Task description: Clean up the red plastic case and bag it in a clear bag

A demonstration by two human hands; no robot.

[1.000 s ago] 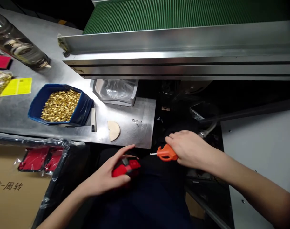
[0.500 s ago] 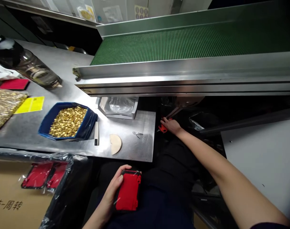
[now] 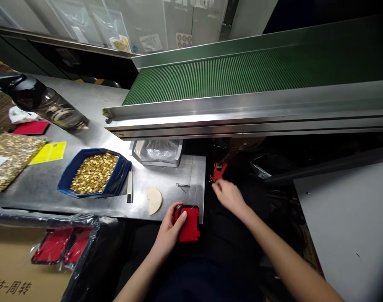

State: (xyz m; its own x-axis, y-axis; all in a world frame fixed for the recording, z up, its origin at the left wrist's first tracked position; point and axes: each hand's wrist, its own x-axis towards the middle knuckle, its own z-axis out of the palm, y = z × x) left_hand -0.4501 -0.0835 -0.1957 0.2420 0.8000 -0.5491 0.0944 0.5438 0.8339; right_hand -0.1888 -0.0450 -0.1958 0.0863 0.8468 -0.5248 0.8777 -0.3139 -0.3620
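My left hand (image 3: 170,230) grips a flat red and black plastic case (image 3: 190,226) just off the front edge of the metal table, thumb across its red face. My right hand (image 3: 230,196) is closed, fingertips together, right of the table corner. Whether anything small is between its fingers is hidden. Just beyond those fingertips is an orange-red object (image 3: 219,170), too unclear to name. On the table lie a half-round beige piece (image 3: 154,201) and a few thin metal pins (image 3: 183,185).
A green ribbed conveyor (image 3: 210,77) with a metal side rail runs across the back. A blue bin (image 3: 64,184) of small gold parts, a box cutter (image 3: 130,186), a grey tray (image 3: 178,158) and a bottle (image 3: 57,108) stand on the table. Red cases (image 3: 54,244) lie in the carton at left.
The left hand has moved up and right with the case, nearer the right hand. My right hand has drawn back from the orange-red object. The view has tilted upward.
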